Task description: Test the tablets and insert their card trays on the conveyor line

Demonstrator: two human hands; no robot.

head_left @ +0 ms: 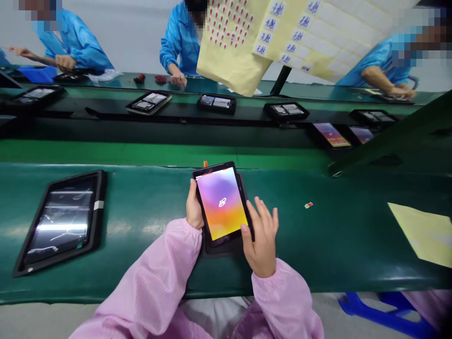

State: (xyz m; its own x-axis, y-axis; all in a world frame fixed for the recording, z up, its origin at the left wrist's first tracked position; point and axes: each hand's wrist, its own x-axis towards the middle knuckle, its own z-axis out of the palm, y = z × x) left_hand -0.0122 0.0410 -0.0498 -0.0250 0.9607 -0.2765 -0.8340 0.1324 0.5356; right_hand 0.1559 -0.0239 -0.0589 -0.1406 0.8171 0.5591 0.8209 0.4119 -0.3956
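Observation:
A small tablet [222, 203] with a lit purple-to-orange screen is tilted up over a black tray [221, 248] on the green conveyor belt [148, 235]. My left hand [194, 207] grips the tablet's left edge, fingers curled behind it. My right hand [260, 238] holds the right edge, thumb on the bezel and fingers spread along the side. An orange tab [205, 164] sticks up at the tablet's top left corner. Both arms wear pink sleeves.
Another black tray with a dark tablet [61, 221] lies to the left. A small sticker [308, 205] and a yellow sheet [422, 233] lie to the right. Trays with tablets ride the far belt [216, 102]. Workers in blue sit opposite. Yellow label sheets [282, 33] hang overhead.

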